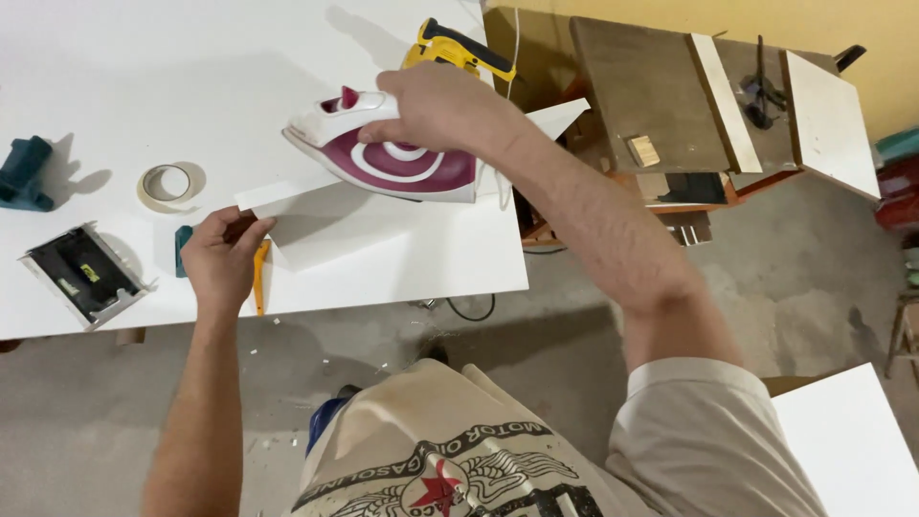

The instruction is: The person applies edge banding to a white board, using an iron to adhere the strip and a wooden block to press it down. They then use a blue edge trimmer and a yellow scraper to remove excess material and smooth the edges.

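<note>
My right hand [436, 103] grips the handle of a white and maroon clothes iron [388, 163], held flat along the top edge of a white board [373, 230] that stands on edge on the white table [144, 57]. My left hand [222, 257] steadies the near left end of that board, fingers on its edge. A yellow-handled tool [259, 278] lies on the table just by my left hand.
A roll of white edge tape [170, 185], a teal tool [24, 172], a black and grey device [84, 275] and a yellow power tool [458, 48] lie on the table. A wooden bench [661, 96] with boards stands to the right. Another white panel [852, 440] lies at lower right.
</note>
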